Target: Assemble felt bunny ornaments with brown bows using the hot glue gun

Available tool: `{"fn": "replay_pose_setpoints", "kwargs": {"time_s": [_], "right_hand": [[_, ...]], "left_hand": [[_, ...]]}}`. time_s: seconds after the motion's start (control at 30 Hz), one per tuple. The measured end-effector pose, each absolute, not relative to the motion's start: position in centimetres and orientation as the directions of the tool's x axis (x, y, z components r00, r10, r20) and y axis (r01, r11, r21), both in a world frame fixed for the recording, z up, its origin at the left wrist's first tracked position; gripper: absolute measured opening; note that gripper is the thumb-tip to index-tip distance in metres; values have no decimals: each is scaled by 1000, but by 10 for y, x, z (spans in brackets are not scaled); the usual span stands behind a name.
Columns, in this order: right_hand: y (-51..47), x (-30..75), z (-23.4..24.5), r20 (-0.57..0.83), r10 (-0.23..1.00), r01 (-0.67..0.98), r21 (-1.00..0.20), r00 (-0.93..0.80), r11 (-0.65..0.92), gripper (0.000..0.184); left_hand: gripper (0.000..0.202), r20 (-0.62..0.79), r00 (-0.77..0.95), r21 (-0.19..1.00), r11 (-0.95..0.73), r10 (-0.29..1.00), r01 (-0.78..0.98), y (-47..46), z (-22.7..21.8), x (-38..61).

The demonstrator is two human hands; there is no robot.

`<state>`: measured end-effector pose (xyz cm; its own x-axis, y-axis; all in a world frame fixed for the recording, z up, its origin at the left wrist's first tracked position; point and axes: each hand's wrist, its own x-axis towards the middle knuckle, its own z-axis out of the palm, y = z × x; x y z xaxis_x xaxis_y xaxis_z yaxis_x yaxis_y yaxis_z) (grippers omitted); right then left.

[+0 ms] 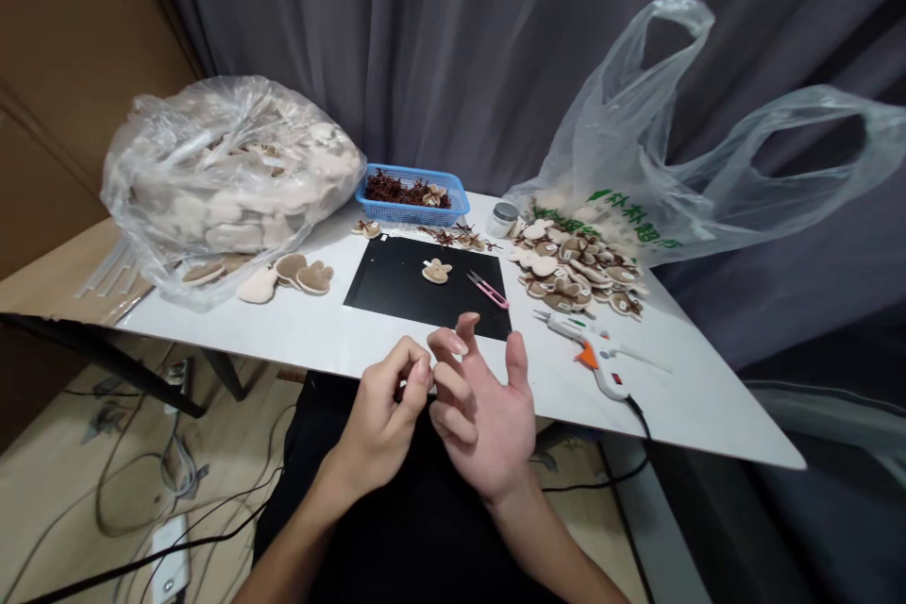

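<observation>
My left hand (382,420) is closed in a pinch in front of the table's near edge; whatever may be in its fingers is hidden. Right beside it, my right hand (488,415) is turned palm up, its fingers apart and loosely curled, with nothing visible in the palm. Beyond both hands lies a black mat (393,278) on the white table (297,321). On the mat rest a brown plush rabbit-head piece (437,272) with a small white tag and a pair of pink thread snips (488,290).
A glue gun (591,354) with a black cord lies at right, near a pile of rabbit pieces (573,264) and a plastic bag (637,142). A blue basket (414,172) of brown bows and a small jar (502,220) stand behind. A stuffed clear bag (233,179) fills the left.
</observation>
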<state>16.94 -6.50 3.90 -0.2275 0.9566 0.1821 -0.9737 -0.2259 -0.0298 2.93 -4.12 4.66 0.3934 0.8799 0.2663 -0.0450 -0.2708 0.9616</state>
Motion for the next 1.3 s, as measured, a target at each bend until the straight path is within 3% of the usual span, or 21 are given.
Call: {"fn": "replay_pose_setpoints", "kwargs": {"time_s": [0.17, 0.3, 0.5, 0.6, 0.67, 0.77, 0.83, 1.0, 1.1, 1.13, 1.23, 1.3], "right_hand": [[-65, 170, 39, 203, 955, -973, 36, -215, -227, 44], [-65, 172, 38, 256, 944, -963, 114, -208, -244, 49], [-64, 175, 34, 196, 964, -976, 85, -181, -201, 45], [-65, 170, 40, 77, 986, -988, -56, -150, -145, 44], [-64, 167, 44, -47, 994, -962, -252, -99, -108, 42], [-55, 170, 45, -161, 982, -821, -571, 100, -10, 32], [-44, 178, 43, -174, 969, -785, -619, 173, 28, 32], [-24, 204, 46, -157, 971, -889, -448, 181, 94, 27], [-30, 205, 59, -68, 991, -942, -324, 115, 87, 29], [-34, 202, 64, -37, 995, -954, -290, 95, 80, 31], [-47, 186, 77, -18, 1000, -985, -171, 16, 13, 34], [-54, 175, 79, -41, 996, -993, -87, -76, -80, 37]], "left_hand": [[46, 240, 368, 971, -221, 898, -94, -40, 51, 29], [39, 268, 363, 963, -248, 892, -103, -41, 52, 31], [52, 260, 265, 965, -238, 928, -113, -37, 43, 32], [59, 223, 205, 974, -225, 953, -14, -30, 39, 27], [59, 216, 122, 972, -225, 969, 66, -23, 38, 19], [37, 295, 28, 928, -294, 955, 228, -10, 35, 3], [24, 387, -56, 887, -355, 920, 295, -1, 33, -7], [45, 383, -264, 922, -350, 885, 165, 10, 32, -19], [65, 438, -271, 898, -428, 857, 99, 7, 35, -10], [63, 446, -233, 895, -439, 864, 84, 5, 37, -5], [30, 411, -58, 911, -408, 910, 57, -8, 45, 11], [24, 398, 92, 917, -399, 913, -2, -18, 51, 21]]}}
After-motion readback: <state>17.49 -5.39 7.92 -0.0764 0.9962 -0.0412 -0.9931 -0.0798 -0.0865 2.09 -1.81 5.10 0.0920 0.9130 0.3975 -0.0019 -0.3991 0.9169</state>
